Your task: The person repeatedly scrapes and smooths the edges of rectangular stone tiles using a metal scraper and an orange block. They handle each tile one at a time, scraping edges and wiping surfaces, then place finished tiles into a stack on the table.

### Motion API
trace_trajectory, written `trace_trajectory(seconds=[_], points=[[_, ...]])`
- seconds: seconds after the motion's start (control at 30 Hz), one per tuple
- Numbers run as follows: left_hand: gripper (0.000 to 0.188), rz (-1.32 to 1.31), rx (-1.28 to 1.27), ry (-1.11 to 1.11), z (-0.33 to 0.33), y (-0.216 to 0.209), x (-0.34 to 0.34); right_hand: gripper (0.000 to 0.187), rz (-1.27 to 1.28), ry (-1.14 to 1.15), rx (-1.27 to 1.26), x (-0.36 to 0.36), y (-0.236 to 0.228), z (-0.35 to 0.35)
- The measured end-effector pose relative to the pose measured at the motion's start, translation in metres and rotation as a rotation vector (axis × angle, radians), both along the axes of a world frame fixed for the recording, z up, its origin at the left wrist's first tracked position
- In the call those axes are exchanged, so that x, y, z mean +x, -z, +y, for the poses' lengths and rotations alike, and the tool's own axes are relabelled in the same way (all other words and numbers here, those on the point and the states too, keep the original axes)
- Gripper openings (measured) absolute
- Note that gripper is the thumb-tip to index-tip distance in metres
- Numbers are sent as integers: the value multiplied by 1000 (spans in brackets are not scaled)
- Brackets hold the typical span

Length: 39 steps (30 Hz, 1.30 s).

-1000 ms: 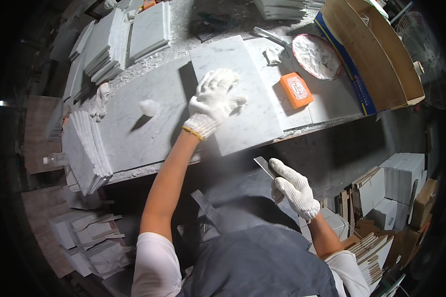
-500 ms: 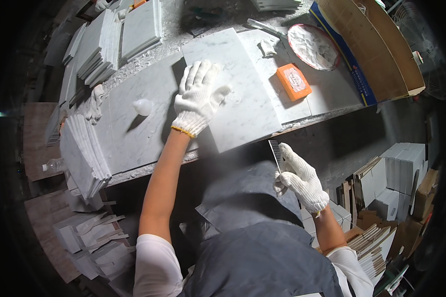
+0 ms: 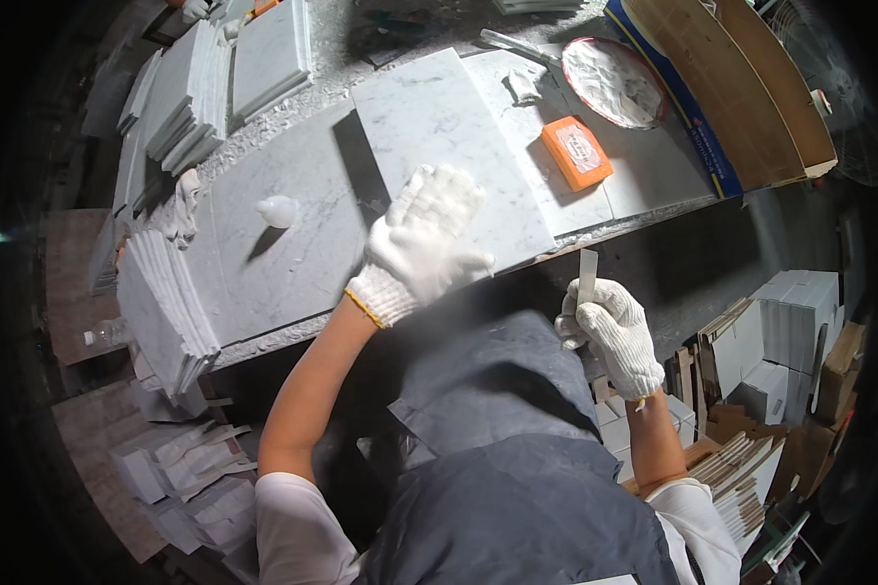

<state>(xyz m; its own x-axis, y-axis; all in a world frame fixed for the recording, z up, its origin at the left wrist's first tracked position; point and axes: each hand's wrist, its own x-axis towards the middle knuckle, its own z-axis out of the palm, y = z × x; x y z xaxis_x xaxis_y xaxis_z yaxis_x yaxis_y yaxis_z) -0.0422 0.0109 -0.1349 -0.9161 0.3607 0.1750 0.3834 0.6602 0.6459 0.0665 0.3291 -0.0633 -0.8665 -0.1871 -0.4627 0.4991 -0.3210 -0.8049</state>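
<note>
Fingers (image 3: 458, 188) open, skim grey-veined marble slab (image 3: 444, 112) with your white-gloved left hand (image 3: 419, 237); white-gloved right hand (image 3: 618, 339) pinches flat pale blade (image 3: 588, 269).

The left hand (image 3: 425, 240) hides part of the marble slab (image 3: 449, 127); the right hand (image 3: 615, 336) conceals the lower end of the flat strip (image 3: 588, 265). The upper edge crops the cardboard box (image 3: 737, 117).

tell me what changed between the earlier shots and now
The left hand has moved toward the near edge of the marble slab. The right hand has shifted rightward, keeping its thin strip, which has turned from leaning left to nearly upright in view. Slab, orange box and white bulb stayed put.
</note>
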Motion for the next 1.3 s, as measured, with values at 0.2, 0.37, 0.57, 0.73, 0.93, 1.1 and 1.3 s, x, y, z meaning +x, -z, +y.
trace_trajectory(seconds=[0.2, 0.37, 0.57, 0.73, 0.93, 1.1, 1.3], points=[[78, 251, -428, -147, -3, -24, -7, 35, 14, 10, 25, -3, 2, 2], [81, 143, -572, 234, 55, -47, 49, 39, 60, 63, 59, -7, 1, 3], [54, 296, -668, -131, -4, -74, -35, 40, 28, 93, 260, -7, -8, 14], [82, 71, -622, 154, 39, -68, 16, 46, 25, 78, 220, -26, -7, 2], [73, 232, -650, -566, -8, -66, -26, 48, 154, -28, 455, -54, -19, -12], [65, 503, -304, -333, -2, -27, 40, 44, 510, -189, 844, -90, -10, -46], [56, 427, -218, -368, 44, 1, 100, 36, 911, -329, 1118, -125, 2, -69]])
